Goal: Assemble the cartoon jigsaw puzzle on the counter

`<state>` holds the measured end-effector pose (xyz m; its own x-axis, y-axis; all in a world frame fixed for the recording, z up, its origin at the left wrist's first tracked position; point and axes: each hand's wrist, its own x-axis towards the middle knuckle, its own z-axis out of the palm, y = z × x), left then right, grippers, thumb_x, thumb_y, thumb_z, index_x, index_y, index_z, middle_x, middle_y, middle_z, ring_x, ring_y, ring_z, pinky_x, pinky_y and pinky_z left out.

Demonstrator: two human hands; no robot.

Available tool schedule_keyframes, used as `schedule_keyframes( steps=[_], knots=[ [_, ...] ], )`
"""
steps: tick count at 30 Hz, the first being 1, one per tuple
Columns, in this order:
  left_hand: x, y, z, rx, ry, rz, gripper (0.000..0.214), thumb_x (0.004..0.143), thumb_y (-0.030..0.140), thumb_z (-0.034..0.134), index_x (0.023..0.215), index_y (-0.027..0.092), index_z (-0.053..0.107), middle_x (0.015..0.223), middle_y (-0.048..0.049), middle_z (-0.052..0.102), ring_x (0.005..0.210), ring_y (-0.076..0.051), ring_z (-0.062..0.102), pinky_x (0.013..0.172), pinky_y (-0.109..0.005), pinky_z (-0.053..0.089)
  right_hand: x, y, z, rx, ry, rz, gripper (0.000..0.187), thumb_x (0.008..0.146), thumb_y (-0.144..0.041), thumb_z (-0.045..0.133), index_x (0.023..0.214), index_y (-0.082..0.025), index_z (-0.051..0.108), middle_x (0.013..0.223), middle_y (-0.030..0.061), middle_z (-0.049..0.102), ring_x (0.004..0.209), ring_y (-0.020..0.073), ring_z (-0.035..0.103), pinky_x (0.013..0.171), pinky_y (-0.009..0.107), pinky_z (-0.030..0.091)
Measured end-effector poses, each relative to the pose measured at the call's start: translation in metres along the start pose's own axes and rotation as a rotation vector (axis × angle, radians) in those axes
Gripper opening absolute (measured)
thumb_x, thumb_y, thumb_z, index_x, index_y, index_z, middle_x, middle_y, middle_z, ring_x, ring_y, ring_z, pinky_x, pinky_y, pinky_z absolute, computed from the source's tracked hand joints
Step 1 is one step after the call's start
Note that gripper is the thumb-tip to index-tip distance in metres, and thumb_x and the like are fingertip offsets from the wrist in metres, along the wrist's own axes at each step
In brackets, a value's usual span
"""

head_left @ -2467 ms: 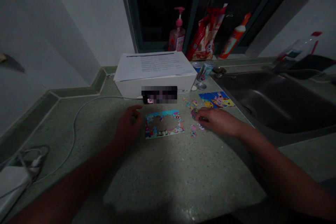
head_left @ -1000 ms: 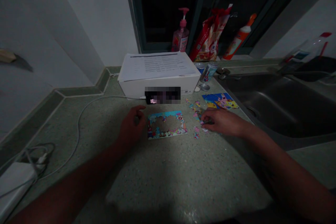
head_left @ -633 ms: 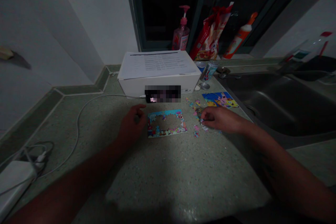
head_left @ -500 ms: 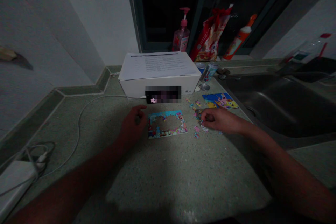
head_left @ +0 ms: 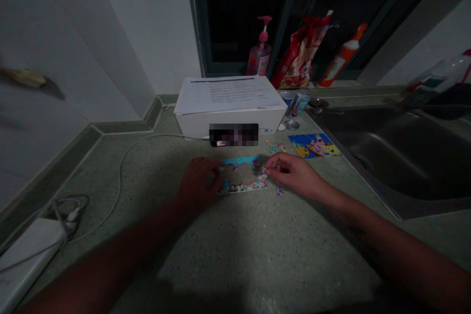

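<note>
the bench [head_left: 235,255] carries the work, with a sink [head_left: 412,157] at its right and a white box [head_left: 195,125] toward the rear. the puzzle [head_left: 243,187] lies flat on the bench in front of the box; its border is assembled where visible, and its middle is largely unfilled. left hand [head_left: 198,181]: partly open, thumb and forefinger apart over the puzzle's left end; contact is likely, but no grip is seen. right hand [head_left: 294,171]: thumb and forefinger nearly together at the puzzle's right edge; whether anything is pinched between them cannot be told. the picture card [head_left: 314,145] lies flat beyond the right hand, near the sink. loose pieces [head_left: 282,147] lie just left of the card, and a further piece [head_left: 280,192] lies on the near side of the right hand. the step in hand is judged to be fitting or adjusting at the right border. the next move calls for the left hand to steady the puzzle while the right aligns tab to socket and presses lightly, without disturbing the border.
</note>
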<state>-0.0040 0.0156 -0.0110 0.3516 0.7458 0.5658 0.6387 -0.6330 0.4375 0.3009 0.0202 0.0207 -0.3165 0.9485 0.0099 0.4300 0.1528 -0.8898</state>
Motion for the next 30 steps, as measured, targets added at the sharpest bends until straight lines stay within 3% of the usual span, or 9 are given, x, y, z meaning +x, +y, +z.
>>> schedule_keyframes(
  steps=[5, 11, 20, 30],
  knots=[
    [-0.002, 0.008, 0.000, -0.009, -0.051, 0.225, 0.010, 0.096, 0.024, 0.065, 0.104, 0.024, 0.071, 0.097, -0.0037, 0.079, 0.096, -0.022, 0.071, 0.093, -0.041, 0.055, 0.011, -0.010, 0.043, 0.107, -0.011, -0.008, 0.016, 0.084, -0.036, 0.073, 0.090, -0.022, 0.068, 0.074, -0.0003, 0.067, 0.066, 0.0152, 0.058, 0.061, 0.030, 0.048],
    [-0.002, 0.011, 0.000, -0.039, -0.026, 0.321, 0.012, 0.098, 0.027, 0.070, 0.110, 0.025, 0.070, 0.106, -0.0028, 0.081, 0.099, -0.020, 0.073, 0.093, -0.037, 0.054, 0.014, -0.013, 0.075, 0.237, -0.003, -0.004, 0.021, 0.080, -0.041, 0.074, 0.088, -0.024, 0.065, 0.071, -0.0022, 0.064, 0.063, 0.0147, 0.055, 0.058, 0.029, 0.044],
    [-0.002, 0.011, -0.002, -0.035, -0.079, 0.347, 0.007, 0.099, 0.020, 0.065, 0.100, 0.025, 0.069, 0.102, -0.0009, 0.079, 0.094, -0.017, 0.070, 0.091, -0.035, 0.053, 0.012, -0.015, 0.080, 0.208, -0.002, -0.012, 0.021, 0.082, -0.044, 0.070, 0.087, -0.025, 0.063, 0.070, -0.0018, 0.061, 0.063, 0.0152, 0.053, 0.057, 0.030, 0.041],
    [-0.001, 0.012, -0.001, -0.030, 0.002, 0.406, 0.008, 0.099, 0.017, 0.066, 0.103, 0.023, 0.068, 0.107, -0.0040, 0.079, 0.096, -0.018, 0.071, 0.091, -0.035, 0.056, 0.012, -0.010, 0.082, 0.248, 0.022, -0.017, 0.021, 0.081, -0.042, 0.072, 0.087, -0.024, 0.064, 0.068, -0.0030, 0.060, 0.062, 0.0150, 0.054, 0.058, 0.029, 0.043]
  ],
)
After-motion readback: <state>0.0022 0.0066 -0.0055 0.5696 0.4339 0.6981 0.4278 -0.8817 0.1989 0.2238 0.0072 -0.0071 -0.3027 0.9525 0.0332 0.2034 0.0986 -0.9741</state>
